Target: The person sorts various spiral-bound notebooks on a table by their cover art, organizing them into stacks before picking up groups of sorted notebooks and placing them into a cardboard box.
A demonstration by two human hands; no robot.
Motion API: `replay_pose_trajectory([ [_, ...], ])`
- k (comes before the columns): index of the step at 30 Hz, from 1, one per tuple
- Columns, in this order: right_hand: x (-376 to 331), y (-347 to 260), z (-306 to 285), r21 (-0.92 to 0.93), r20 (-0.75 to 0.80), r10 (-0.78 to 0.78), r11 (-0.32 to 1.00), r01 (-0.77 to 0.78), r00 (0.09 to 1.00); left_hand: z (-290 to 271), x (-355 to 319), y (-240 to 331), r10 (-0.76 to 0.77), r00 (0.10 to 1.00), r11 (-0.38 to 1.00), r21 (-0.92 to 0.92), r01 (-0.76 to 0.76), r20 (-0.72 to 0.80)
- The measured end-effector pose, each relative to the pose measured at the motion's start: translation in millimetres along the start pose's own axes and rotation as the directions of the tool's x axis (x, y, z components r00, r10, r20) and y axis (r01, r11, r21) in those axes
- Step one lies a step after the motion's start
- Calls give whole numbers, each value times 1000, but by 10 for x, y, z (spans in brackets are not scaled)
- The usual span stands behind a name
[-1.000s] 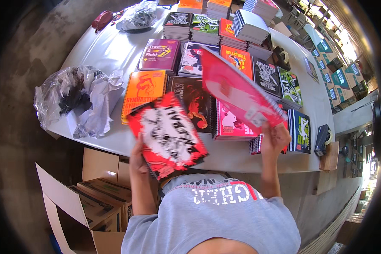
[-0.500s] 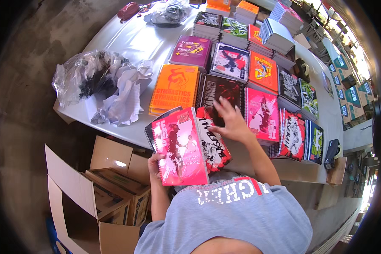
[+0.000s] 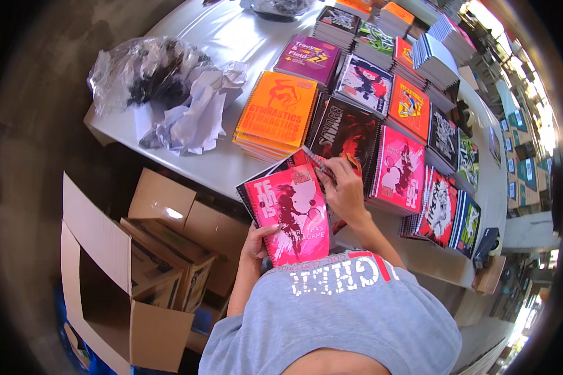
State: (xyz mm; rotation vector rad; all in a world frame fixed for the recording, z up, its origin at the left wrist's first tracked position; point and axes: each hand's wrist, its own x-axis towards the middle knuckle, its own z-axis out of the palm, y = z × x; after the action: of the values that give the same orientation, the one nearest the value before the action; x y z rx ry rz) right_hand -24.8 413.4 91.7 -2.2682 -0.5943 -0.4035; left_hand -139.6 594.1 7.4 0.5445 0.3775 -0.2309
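Fingers (image 3: 264, 232) of the left hand (image 3: 255, 242) are curled round the lower left edge of a pink spiral notebook (image 3: 289, 212), gripping it from beneath, thumb across the cover. Head view, the only one: that notebook tops a small handheld stack held tilted over the near edge of the white tabletop (image 3: 231, 37), just in front of the grey shirt (image 3: 331, 312). Right hand (image 3: 343, 187) sits at the stack's upper right corner, fingers bent and pinching a notebook edge there; which cover it has, cannot tell. Beyond the hands, stacks of spiral notebooks lie in rows on the tabletop: an orange stack (image 3: 275, 115) to the left, a dark red-and-black one (image 3: 347, 134) just beside it, a pink one (image 3: 399, 169) to the right of the right hand, a purple one (image 3: 306, 59) further back. Crumpled white paper (image 3: 194, 112) and a clear plastic bag (image 3: 137, 72) lie on the tabletop's left end, well apart from the hands. Open cardboard boxes (image 3: 137, 262) stand on the floor below the tabletop edge, left of the person.
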Motion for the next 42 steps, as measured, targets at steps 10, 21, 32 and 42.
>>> replay_pose_trajectory([
  [10, 300, -254, -10, 427, 422, 161, 832, -353, 892, 340, -227, -29, 324, 944, 909, -253, -330, -69],
  [21, -21, 618, -492, -174, 322, -151, 961, 215, 935, 158, -435, 107, 465, 871, 869, -109, -483, -157],
  [32, 284, -598, -384, 367, 608, -700, 666, 649, 374, 165, -150, 379, 255, 967, 936, -247, -250, -14],
  [42, 856, 124, 1063, -371, 304, -336, 820, 436, 892, -201, -359, 614, 354, 928, 931, -46, -362, -119],
])
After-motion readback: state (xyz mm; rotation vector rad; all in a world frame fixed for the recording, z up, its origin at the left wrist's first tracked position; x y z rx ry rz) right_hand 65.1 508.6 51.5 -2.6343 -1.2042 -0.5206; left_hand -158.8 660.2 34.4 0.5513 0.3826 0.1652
